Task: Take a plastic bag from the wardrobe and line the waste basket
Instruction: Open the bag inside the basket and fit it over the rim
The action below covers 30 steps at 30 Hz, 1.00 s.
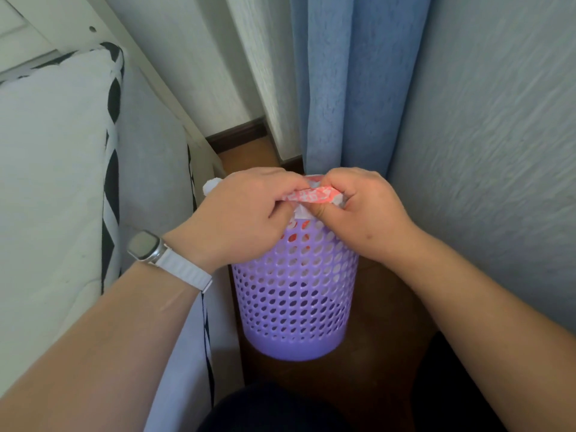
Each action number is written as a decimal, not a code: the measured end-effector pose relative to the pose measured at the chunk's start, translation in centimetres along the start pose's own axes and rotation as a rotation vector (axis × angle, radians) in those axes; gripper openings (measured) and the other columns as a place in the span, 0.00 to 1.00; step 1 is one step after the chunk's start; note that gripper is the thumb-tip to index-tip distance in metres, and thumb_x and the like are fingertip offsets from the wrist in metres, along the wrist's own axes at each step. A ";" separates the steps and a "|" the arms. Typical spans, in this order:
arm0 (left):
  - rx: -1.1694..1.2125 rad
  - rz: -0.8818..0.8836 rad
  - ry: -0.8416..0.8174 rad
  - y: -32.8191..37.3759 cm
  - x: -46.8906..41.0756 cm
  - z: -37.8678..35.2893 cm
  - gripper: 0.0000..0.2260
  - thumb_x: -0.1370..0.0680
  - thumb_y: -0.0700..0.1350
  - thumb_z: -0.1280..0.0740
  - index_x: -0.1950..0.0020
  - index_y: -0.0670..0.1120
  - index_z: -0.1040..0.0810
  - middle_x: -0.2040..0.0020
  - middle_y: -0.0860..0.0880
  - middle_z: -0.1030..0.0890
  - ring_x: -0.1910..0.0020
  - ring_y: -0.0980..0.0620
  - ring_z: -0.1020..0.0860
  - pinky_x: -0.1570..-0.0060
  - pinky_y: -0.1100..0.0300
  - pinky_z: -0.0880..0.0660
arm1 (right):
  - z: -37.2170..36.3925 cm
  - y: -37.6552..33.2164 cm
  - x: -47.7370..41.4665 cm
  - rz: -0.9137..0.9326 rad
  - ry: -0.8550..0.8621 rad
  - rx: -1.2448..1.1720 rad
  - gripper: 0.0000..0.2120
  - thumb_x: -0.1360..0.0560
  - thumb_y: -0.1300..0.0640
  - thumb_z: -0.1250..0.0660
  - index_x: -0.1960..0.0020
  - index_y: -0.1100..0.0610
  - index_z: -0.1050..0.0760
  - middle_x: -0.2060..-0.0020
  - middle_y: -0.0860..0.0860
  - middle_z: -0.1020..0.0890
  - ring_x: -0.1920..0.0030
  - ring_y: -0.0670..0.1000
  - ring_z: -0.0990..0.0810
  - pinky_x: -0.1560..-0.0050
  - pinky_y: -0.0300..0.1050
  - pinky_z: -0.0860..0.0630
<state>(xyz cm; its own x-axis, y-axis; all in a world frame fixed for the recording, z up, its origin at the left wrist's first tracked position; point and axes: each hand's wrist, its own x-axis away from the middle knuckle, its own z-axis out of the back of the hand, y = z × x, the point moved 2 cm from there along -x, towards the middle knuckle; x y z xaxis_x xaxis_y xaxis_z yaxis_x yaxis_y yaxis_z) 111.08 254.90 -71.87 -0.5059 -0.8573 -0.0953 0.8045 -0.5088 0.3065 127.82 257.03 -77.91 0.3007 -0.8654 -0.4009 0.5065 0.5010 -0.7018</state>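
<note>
Both hands pinch a bunched red-and-white plastic bag [314, 195] between them, left hand [243, 219] and right hand [364, 213] closed on it, directly above the purple basket [296, 294] below the knuckles

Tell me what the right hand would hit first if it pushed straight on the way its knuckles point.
The right hand points up-left toward the left hand, across the bunched plastic bag both pinch above the purple basket. It would probably press into the left hand's fingers first; depth is unclear.
</note>
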 end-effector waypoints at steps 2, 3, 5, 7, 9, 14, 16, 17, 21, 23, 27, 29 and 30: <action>-0.026 0.040 0.018 -0.5 0.1 0.2 0.13 0.25 0.43 0.40 0.43 0.49 0.21 0.51 0.54 0.20 0.52 0.53 0.24 0.53 0.58 0.29 | 0.5 -0.3 -0.1 0.001 -0.067 -0.103 0.17 0.30 0.39 0.36 0.52 0.51 0.23 0.59 0.45 0.22 0.56 0.46 0.24 0.52 0.45 0.29; -0.030 0.057 0.038 -0.7 0.1 0.3 0.12 0.25 0.43 0.40 0.44 0.49 0.22 0.52 0.53 0.20 0.52 0.51 0.23 0.54 0.56 0.29 | 0.9 -0.4 -0.2 0.001 -0.085 -0.149 0.20 0.30 0.38 0.36 0.48 0.51 0.22 0.55 0.45 0.21 0.52 0.46 0.23 0.49 0.44 0.28; -0.002 0.083 0.088 -0.8 0.2 0.7 0.11 0.25 0.41 0.40 0.47 0.47 0.22 0.55 0.52 0.21 0.55 0.51 0.24 0.56 0.57 0.30 | 1.7 -0.2 -0.5 -0.010 -0.066 -0.206 0.21 0.27 0.39 0.38 0.42 0.52 0.22 0.51 0.46 0.21 0.47 0.46 0.23 0.40 0.48 0.28; 0.030 0.091 0.129 -0.7 0.1 1.2 0.11 0.25 0.41 0.41 0.48 0.46 0.22 0.56 0.53 0.22 0.56 0.53 0.26 0.56 0.57 0.31 | 2.3 0.5 -0.6 -0.033 -0.068 -0.208 0.19 0.25 0.40 0.41 0.44 0.50 0.21 0.52 0.43 0.21 0.48 0.42 0.23 0.33 0.57 0.33; 0.053 0.094 0.146 -0.7 0.1 1.3 0.10 0.25 0.41 0.41 0.49 0.46 0.22 0.57 0.54 0.23 0.57 0.55 0.27 0.57 0.59 0.32 | 2.5 0.8 -0.6 -0.052 -0.082 -0.165 0.16 0.25 0.38 0.41 0.52 0.48 0.22 0.58 0.44 0.20 0.54 0.42 0.24 0.33 0.59 0.35; 0.153 0.152 0.140 -0.2 0.2 1.2 0.09 0.25 0.42 0.42 0.52 0.51 0.24 0.59 0.57 0.23 0.58 0.59 0.25 0.60 0.71 0.33 | 2.4 0.4 -0.3 -0.054 0.011 -0.083 0.23 0.28 0.37 0.38 0.60 0.58 0.25 0.66 0.50 0.23 0.64 0.48 0.26 0.62 0.49 0.27; 0.228 0.181 0.129 -0.1 0.2 1.2 0.09 0.25 0.42 0.41 0.52 0.53 0.23 0.57 0.59 0.21 0.56 0.61 0.24 0.59 0.72 0.31 | 2.3 0.3 -0.3 -0.080 0.047 -0.073 0.21 0.29 0.37 0.35 0.61 0.56 0.26 0.68 0.47 0.25 0.66 0.47 0.28 0.65 0.46 0.30; 0.256 0.189 0.118 -0.1 0.2 1.2 0.10 0.25 0.42 0.41 0.51 0.52 0.23 0.56 0.59 0.21 0.55 0.61 0.24 0.58 0.71 0.30 | 2.3 0.2 -0.3 -0.094 0.053 -0.064 0.19 0.29 0.38 0.34 0.62 0.55 0.26 0.69 0.46 0.26 0.66 0.47 0.27 0.65 0.46 0.30; 0.195 0.087 0.071 0.0 0.4 1.4 0.11 0.24 0.42 0.37 0.44 0.48 0.20 0.53 0.54 0.19 0.53 0.57 0.23 0.52 0.64 0.28 | 1.7 0.2 -0.1 -0.058 0.038 -0.001 0.19 0.29 0.37 0.35 0.64 0.53 0.29 0.71 0.45 0.27 0.68 0.49 0.28 0.67 0.46 0.32; 0.146 0.029 0.054 0.6 0.3 1.0 0.13 0.24 0.45 0.35 0.41 0.48 0.20 0.53 0.53 0.20 0.53 0.56 0.23 0.51 0.63 0.28 | 1.2 0.4 0.0 -0.013 0.034 0.036 0.19 0.29 0.38 0.37 0.65 0.53 0.29 0.71 0.45 0.28 0.67 0.50 0.28 0.64 0.46 0.33; 0.014 -0.031 0.035 1.5 0.0 0.0 0.15 0.22 0.47 0.37 0.37 0.48 0.23 0.54 0.51 0.21 0.54 0.51 0.23 0.53 0.52 0.26 | 0.5 0.4 0.3 0.037 0.052 0.066 0.19 0.28 0.40 0.38 0.65 0.55 0.29 0.70 0.47 0.26 0.67 0.51 0.27 0.61 0.48 0.31; -0.004 -0.018 0.041 1.3 0.0 0.1 0.13 0.22 0.46 0.39 0.40 0.48 0.22 0.55 0.51 0.22 0.55 0.50 0.24 0.55 0.51 0.27 | 0.5 0.1 0.3 0.018 0.063 0.019 0.18 0.28 0.41 0.36 0.64 0.56 0.27 0.71 0.47 0.25 0.67 0.49 0.27 0.64 0.46 0.33; -0.004 -0.011 0.044 1.2 0.1 0.1 0.12 0.22 0.46 0.40 0.42 0.48 0.22 0.55 0.50 0.22 0.55 0.50 0.24 0.55 0.52 0.28 | 0.6 0.0 0.3 0.011 0.052 -0.018 0.18 0.28 0.41 0.36 0.64 0.55 0.26 0.70 0.47 0.25 0.67 0.48 0.28 0.65 0.45 0.33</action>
<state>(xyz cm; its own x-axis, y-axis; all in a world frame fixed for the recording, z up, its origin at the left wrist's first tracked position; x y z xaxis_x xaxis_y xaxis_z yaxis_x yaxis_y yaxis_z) 111.99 254.23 -71.37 -0.5010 -0.8540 -0.1403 0.8001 -0.5188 0.3012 128.37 256.78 -77.63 0.2634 -0.8594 -0.4383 0.4890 0.5106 -0.7072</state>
